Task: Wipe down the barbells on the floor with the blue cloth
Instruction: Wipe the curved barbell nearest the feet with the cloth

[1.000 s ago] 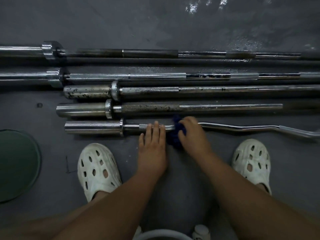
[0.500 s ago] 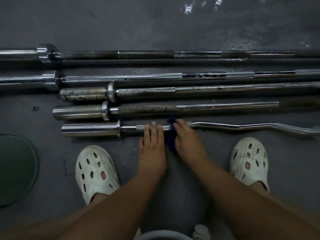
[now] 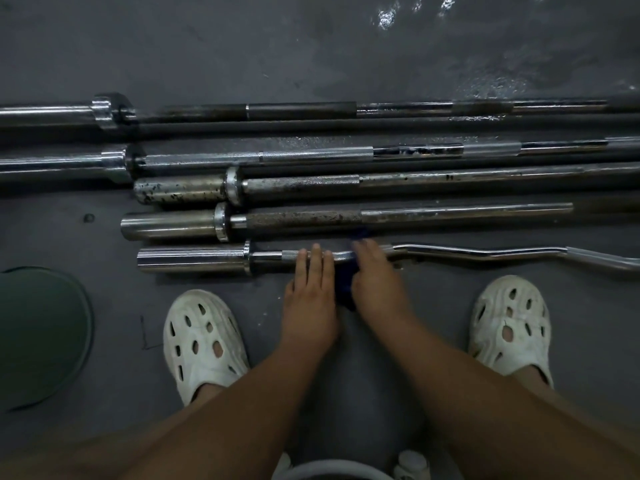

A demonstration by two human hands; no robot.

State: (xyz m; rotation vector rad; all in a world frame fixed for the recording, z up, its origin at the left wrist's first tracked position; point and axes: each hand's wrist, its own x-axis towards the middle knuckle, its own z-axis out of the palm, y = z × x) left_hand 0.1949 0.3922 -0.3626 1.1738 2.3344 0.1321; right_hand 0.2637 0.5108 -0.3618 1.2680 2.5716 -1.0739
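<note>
Several barbells lie side by side on the dark floor. The nearest is a chrome curl bar (image 3: pixel 485 253) with a wavy shaft and a sleeve at its left end. My left hand (image 3: pixel 310 292) lies flat with straight fingers pressing on the shaft just right of the collar. My right hand (image 3: pixel 375 280) holds the blue cloth (image 3: pixel 344 289) against the bar right beside the left hand; the cloth is mostly hidden under the palm. Behind it lies a rusty barbell (image 3: pixel 346 219), then a spotted barbell (image 3: pixel 311 187), and two long barbells (image 3: pixel 311 157) farther back.
A green weight plate (image 3: pixel 41 334) lies on the floor at the left. My two feet in white perforated clogs (image 3: pixel 202 341) stand either side of my arms, the right clog (image 3: pixel 509 323) near the bar's bend. A white object (image 3: pixel 410 465) sits at the bottom edge.
My right hand has slid the cloth leftward along the curl bar, closing up to the left hand, which stays pressed in the same spot.
</note>
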